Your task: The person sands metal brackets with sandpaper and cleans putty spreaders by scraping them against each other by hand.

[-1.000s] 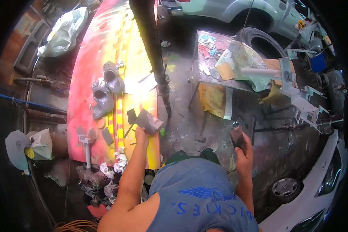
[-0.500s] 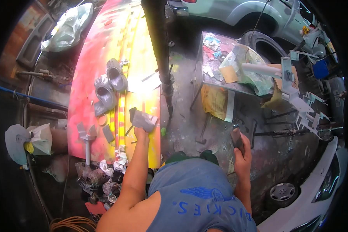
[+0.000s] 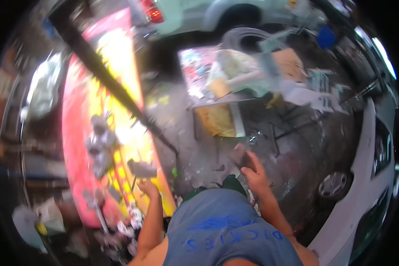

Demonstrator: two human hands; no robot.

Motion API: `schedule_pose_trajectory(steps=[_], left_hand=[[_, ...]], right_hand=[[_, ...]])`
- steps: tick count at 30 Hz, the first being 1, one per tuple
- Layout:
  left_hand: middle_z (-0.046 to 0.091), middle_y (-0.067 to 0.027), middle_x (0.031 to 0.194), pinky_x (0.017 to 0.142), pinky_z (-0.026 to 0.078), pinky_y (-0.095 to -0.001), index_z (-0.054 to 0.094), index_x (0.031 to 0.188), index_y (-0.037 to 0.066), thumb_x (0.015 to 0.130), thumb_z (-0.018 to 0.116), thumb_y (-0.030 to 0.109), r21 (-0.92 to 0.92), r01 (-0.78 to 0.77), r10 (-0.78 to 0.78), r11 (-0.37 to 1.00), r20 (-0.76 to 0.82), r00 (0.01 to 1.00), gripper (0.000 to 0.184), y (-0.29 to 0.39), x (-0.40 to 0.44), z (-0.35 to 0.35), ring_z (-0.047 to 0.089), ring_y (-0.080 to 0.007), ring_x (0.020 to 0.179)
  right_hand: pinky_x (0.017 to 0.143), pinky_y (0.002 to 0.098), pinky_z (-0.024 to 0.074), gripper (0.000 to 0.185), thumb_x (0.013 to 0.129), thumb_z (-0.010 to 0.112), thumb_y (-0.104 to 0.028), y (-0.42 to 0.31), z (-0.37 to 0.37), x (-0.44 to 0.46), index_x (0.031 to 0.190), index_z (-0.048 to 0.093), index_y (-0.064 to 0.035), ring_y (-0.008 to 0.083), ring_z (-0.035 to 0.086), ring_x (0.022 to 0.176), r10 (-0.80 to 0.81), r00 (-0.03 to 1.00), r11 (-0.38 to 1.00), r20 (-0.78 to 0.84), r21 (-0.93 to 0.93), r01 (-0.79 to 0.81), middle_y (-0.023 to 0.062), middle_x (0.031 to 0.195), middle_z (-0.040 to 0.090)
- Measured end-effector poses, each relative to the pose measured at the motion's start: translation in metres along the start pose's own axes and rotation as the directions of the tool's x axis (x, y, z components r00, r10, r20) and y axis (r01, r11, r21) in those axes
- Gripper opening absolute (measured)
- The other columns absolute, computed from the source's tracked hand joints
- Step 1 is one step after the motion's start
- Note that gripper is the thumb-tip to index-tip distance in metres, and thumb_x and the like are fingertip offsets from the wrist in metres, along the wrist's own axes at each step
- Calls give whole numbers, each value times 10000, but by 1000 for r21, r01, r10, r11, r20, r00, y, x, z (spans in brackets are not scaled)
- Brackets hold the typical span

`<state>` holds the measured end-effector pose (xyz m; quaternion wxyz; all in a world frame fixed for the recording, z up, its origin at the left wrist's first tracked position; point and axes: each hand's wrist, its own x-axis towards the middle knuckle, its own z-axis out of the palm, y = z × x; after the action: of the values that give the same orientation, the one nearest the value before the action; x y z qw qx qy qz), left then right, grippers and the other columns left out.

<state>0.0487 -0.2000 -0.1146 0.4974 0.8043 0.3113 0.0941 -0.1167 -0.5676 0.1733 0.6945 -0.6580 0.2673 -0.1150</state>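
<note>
My left hand [image 3: 149,188] is over the yellow edge of a long red-and-yellow panel [image 3: 77,146], just below a grey sheet [image 3: 142,169]. It looks apart from the sheet, its fingers blurred but seemingly spread and empty. Fingers and thumb of my right hand [image 3: 254,170] are wrapped round a flat brownish-grey block [image 3: 239,156], held above the floor. Grey clogs [image 3: 98,153] rest on the panel, farther up and to the left of my left hand.
A dark pole [image 3: 106,82] slants across the panel. Ahead stands a cluttered table [image 3: 193,73] with a tire [image 3: 244,37] behind it. A white car [image 3: 343,213] is at the right, a pale pickup [image 3: 186,17] at the back. Crumpled paper [image 3: 135,215] lies near my left forearm.
The view has turned and blurred, shifting the table left. My left hand has come away from the grey sheet it was holding. My right hand still holds the block, now nearer the middle.
</note>
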Motion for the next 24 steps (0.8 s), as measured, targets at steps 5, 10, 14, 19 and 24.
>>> schedule_pose_trajectory(steps=[5, 10, 14, 19, 24], left_hand=[[648, -129, 1085, 971, 459, -355, 620, 1219, 1, 1023, 546, 338, 51, -582, 246, 811, 874, 419, 397, -10, -70, 1, 604, -211, 1044], [571, -136, 1413, 1078, 411, -319, 522, 1431, -15, 1058, 426, 534, 482, -17, -473, 876, 854, -217, 671, 144, -149, -11, 549, -226, 1269], [618, -118, 1333, 1071, 418, -320, 572, 1374, -6, 1055, 475, 479, 384, -105, -398, 917, 883, -249, 588, 161, -157, 15, 571, -213, 1226], [577, -171, 1361, 1100, 398, -432, 501, 1400, -21, 968, 658, 257, -335, -561, 439, 757, 896, 58, 537, 220, -200, 104, 534, -300, 1281], [393, -218, 1468, 1135, 321, -462, 342, 1485, -12, 883, 741, 211, -461, -803, 926, 377, 200, 320, 756, 361, -258, 179, 404, -372, 1345]], right_hand=[[1051, 332, 409, 581, 891, 577, 17, 20, -29, -3, 1457, 455, -28, 195, 514, 1261, 142, 987, 875, -73, 475, -91, 81, 1323, 588], [1070, 401, 417, 580, 897, 579, 27, 28, -66, -12, 1459, 457, -44, 225, 529, 1270, 117, 984, 757, -132, 653, -2, 89, 1326, 594], [1092, 452, 413, 549, 906, 574, 17, 35, -99, -16, 1442, 464, -20, 265, 525, 1291, 158, 981, 650, -111, 760, -18, 114, 1346, 585], [1057, 569, 439, 531, 910, 580, -60, 31, -152, -20, 1413, 442, 41, 374, 521, 1290, 108, 993, 420, -55, 908, 4, 201, 1361, 550], [1057, 693, 401, 663, 893, 619, -171, 5, -214, -42, 1481, 356, -16, 436, 468, 1335, 47, 997, 368, 59, 927, -72, 211, 1450, 472]])
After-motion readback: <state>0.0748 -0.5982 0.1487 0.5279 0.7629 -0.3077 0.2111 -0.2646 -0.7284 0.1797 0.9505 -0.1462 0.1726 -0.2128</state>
